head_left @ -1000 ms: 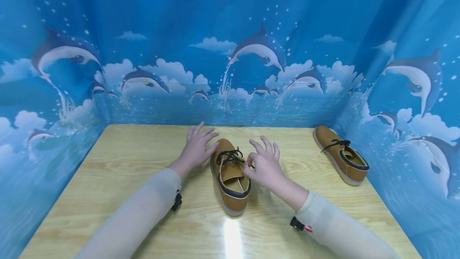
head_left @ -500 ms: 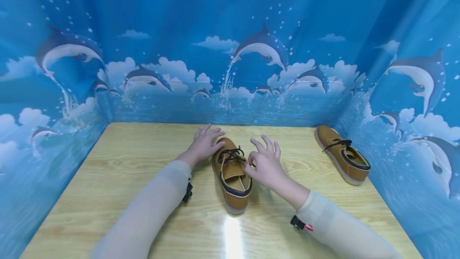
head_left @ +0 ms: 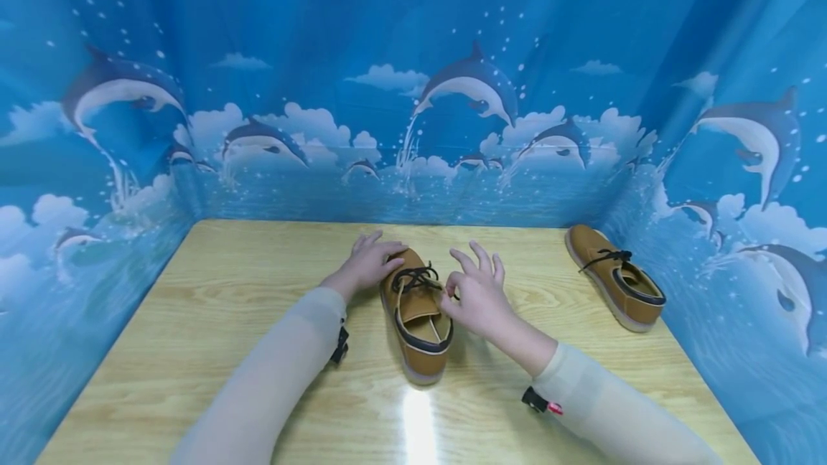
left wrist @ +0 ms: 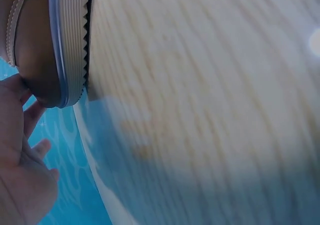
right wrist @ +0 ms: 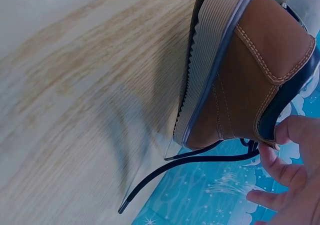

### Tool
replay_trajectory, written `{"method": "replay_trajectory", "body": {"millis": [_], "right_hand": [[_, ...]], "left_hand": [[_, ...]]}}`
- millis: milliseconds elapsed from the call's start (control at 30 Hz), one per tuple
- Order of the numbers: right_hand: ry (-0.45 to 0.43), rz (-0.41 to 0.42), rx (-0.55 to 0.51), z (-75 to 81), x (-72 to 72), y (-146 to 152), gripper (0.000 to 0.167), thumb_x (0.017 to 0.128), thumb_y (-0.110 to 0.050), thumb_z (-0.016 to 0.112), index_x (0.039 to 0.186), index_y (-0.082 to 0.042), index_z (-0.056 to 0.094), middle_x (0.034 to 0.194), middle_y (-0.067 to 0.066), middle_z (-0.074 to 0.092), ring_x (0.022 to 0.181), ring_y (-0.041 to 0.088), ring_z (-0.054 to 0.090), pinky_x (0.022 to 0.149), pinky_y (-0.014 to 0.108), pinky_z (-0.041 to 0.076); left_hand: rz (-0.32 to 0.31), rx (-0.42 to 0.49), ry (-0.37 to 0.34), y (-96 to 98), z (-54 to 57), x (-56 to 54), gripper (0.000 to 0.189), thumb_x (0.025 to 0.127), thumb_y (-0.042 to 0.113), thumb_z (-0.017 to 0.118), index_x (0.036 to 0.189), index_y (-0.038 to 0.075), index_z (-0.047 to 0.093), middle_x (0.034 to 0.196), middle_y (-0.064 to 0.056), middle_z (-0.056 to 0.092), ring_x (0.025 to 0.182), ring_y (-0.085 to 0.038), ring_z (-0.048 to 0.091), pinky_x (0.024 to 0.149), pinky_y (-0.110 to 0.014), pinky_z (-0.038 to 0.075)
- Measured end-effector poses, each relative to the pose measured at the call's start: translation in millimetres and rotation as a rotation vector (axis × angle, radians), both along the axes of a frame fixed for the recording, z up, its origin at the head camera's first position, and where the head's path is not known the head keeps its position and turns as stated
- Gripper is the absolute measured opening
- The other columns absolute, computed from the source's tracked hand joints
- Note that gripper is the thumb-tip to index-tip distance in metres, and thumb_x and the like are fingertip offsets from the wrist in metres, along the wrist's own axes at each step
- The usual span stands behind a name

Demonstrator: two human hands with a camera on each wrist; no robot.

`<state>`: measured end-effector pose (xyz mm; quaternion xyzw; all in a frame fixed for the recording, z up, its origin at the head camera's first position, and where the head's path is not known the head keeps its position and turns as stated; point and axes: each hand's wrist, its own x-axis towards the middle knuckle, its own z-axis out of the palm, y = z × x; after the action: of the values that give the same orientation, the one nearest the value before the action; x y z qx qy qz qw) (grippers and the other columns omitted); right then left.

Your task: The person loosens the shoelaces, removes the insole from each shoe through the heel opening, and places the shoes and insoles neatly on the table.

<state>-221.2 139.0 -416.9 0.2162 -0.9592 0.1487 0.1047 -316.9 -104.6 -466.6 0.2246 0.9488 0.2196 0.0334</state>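
Note:
A tan lace-up shoe (head_left: 423, 361) stands on its sole mid-table, toe pointing away from me, with dark laces (head_left: 413, 277) across its front. My left hand (head_left: 366, 265) holds the toe, its thumb on the upper and its fingers reaching round the front. In the left wrist view, fingertips show right at the toe (left wrist: 42, 85). On the shoe's other side, my right hand (head_left: 479, 298) pinches the upper's edge by the laces between thumb and index finger, the other fingers spread. A loose lace end (right wrist: 190, 161) hangs below that pinch in the right wrist view.
A matching tan shoe (head_left: 597, 275) lies at the table's back right, its dark lace tied. Behind the wooden table (head_left: 258, 257) and along its sides hangs a blue curtain (head_left: 323, 34) printed with dolphins.
My left hand has moved right onto the shoe's toe, and its fingers have bent in around it. The right hand keeps its pinch, and the shoe is nearly where it was.

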Motion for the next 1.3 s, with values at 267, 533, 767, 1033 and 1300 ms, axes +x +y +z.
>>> {"method": "replay_trajectory", "body": {"millis": [267, 533, 767, 1033, 1300], "right_hand": [[-0.013, -0.011, -0.002, 1.5, -1.0, 2.4, 0.020, 0.078, -0.022, 0.070, 0.064, -0.025, 0.057, 0.150, 0.014, 0.048, 0.148, 0.042, 0.018, 0.113, 0.072, 0.003], [-0.010, -0.019, 0.006, 1.4, -5.1, 7.2, 0.020, 0.079, -0.021, 0.072, 0.065, -0.024, 0.058, 0.149, 0.016, 0.048, 0.147, 0.044, 0.018, 0.113, 0.072, 0.004], [0.007, -0.025, 0.003, 2.5, -8.7, 10.8, 0.022, 0.080, -0.020, 0.076, 0.065, -0.023, 0.060, 0.149, 0.017, 0.048, 0.146, 0.045, 0.020, 0.113, 0.073, 0.007], [0.001, -0.042, 0.017, 3.6, -15.6, 15.4, 0.018, 0.084, -0.019, 0.077, 0.071, -0.020, 0.064, 0.150, 0.018, 0.047, 0.146, 0.046, 0.020, 0.113, 0.073, 0.008], [-0.015, -0.054, 0.025, 4.1, -20.7, 15.2, 0.016, 0.086, -0.022, 0.078, 0.074, -0.019, 0.067, 0.150, 0.018, 0.047, 0.146, 0.045, 0.020, 0.113, 0.073, 0.009]], "left_hand": [[-0.020, -0.015, -0.003, -2.3, 3.6, 4.6, 0.048, 0.104, 0.039, 0.052, 0.148, 0.020, 0.052, 0.154, -0.003, 0.045, 0.151, -0.039, 0.015, 0.121, -0.061, 0.002], [-0.038, -0.056, 0.018, -7.0, 5.2, 11.2, 0.048, 0.103, 0.040, 0.054, 0.147, 0.020, 0.052, 0.155, -0.002, 0.044, 0.152, -0.037, 0.014, 0.121, -0.061, 0.001], [-0.061, -0.073, 0.040, -12.0, 1.7, 16.0, 0.047, 0.104, 0.041, 0.053, 0.147, 0.021, 0.053, 0.156, 0.000, 0.043, 0.152, -0.036, 0.014, 0.121, -0.061, 0.001], [-0.072, -0.059, 0.052, -18.2, 2.7, 21.8, 0.048, 0.103, 0.042, 0.054, 0.146, 0.020, 0.054, 0.155, -0.001, 0.045, 0.151, -0.039, 0.016, 0.120, -0.063, 0.003], [-0.076, -0.056, 0.032, -25.3, 0.3, 26.3, 0.051, 0.103, 0.043, 0.054, 0.148, 0.020, 0.051, 0.156, -0.003, 0.042, 0.152, -0.038, 0.013, 0.119, -0.064, 0.001]]}}
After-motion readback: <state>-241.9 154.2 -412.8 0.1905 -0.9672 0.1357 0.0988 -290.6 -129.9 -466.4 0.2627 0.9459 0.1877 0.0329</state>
